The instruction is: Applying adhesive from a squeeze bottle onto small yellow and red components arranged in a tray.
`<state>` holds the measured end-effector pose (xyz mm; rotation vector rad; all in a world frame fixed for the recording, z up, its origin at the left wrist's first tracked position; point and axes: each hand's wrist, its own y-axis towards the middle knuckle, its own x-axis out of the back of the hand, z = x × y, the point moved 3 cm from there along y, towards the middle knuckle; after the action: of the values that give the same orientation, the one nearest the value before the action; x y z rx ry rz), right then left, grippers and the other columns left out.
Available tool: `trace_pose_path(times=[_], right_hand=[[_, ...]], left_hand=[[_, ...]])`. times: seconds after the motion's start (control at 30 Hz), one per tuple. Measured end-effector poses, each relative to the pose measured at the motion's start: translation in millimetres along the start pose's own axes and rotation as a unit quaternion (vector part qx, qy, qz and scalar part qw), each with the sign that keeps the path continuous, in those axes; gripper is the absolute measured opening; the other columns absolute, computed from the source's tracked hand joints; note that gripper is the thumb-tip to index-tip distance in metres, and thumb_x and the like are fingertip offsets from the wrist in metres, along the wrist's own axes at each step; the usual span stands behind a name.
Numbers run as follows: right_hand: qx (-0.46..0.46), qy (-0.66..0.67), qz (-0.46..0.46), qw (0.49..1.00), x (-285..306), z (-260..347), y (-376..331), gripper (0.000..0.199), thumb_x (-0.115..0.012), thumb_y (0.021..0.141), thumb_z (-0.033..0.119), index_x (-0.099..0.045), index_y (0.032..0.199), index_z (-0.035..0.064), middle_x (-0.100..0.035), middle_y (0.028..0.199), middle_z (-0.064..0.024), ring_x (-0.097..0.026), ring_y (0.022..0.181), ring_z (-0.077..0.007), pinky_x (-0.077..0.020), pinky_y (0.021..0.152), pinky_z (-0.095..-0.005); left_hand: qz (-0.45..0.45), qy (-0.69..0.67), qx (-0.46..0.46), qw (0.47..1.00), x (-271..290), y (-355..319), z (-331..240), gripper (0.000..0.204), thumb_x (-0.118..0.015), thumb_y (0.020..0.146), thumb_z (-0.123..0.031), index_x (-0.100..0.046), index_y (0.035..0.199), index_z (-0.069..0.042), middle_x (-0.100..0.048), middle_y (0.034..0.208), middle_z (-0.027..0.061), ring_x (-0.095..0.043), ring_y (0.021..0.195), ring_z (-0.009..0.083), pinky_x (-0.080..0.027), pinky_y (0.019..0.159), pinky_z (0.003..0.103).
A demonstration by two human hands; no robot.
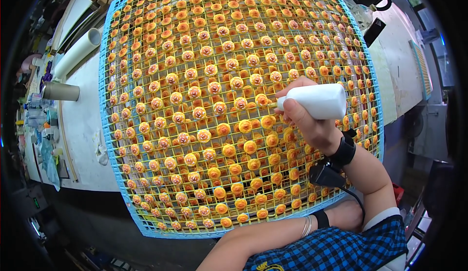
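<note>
My right hand [304, 112] grips a white squeeze bottle [319, 101], tilted with its narrow tip pointing left and down. Just left of the tip is a yellow-orange rose-shaped flower piece [262, 100]. Rows of such pieces stand on a yellow wire mesh rack [202, 146] with a pale blue frame. Many on the left and in the middle, like this flower piece [194, 92], have shiny pinkish-white marks on top; those lower right, like this flower piece [250, 146], look plain. My left hand [345, 214] lies at the rack's near edge, partly behind my right arm, fingers hidden.
A white table [87, 139] runs along the left, holding a white roll [80, 51], a metal cylinder [61, 91] and clutter. Further flower pieces show beneath the mesh. A black device [325, 174] with a cable hangs by my right wrist. Another table [402, 71] stands right.
</note>
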<state>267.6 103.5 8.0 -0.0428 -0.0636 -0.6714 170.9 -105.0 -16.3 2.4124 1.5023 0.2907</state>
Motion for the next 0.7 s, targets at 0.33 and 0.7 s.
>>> trace_pose_path(times=[0.33,0.7], right_hand=[[0.009,-0.021,-0.001,1.000,0.6,1.1,0.9,0.009,-0.061,0.074,0.011,-0.056,0.074,0.0038,-0.054,0.069,-0.0018,-0.053,0.061,-0.0086,-0.0412,0.051,-0.0213],[0.015,-0.023,-0.005,1.000,0.6,0.4,-0.2,0.010,-0.062,0.073,0.010,-0.055,0.073,0.0034,-0.054,0.067,-0.0022,-0.053,0.060,-0.0091,-0.0409,0.051,-0.0219]], left_hand=[[0.043,0.030,-0.010,0.999,-0.1,0.3,-1.2,0.019,-0.053,0.065,-0.020,-0.057,0.071,-0.002,-0.053,0.067,0.0161,-0.052,0.064,0.0334,-0.042,0.059,0.038],[0.021,0.009,0.015,1.000,-4.8,2.4,3.5,0.021,-0.055,0.064,-0.020,-0.056,0.076,-0.002,-0.054,0.072,0.0170,-0.052,0.067,0.0337,-0.042,0.060,0.038]])
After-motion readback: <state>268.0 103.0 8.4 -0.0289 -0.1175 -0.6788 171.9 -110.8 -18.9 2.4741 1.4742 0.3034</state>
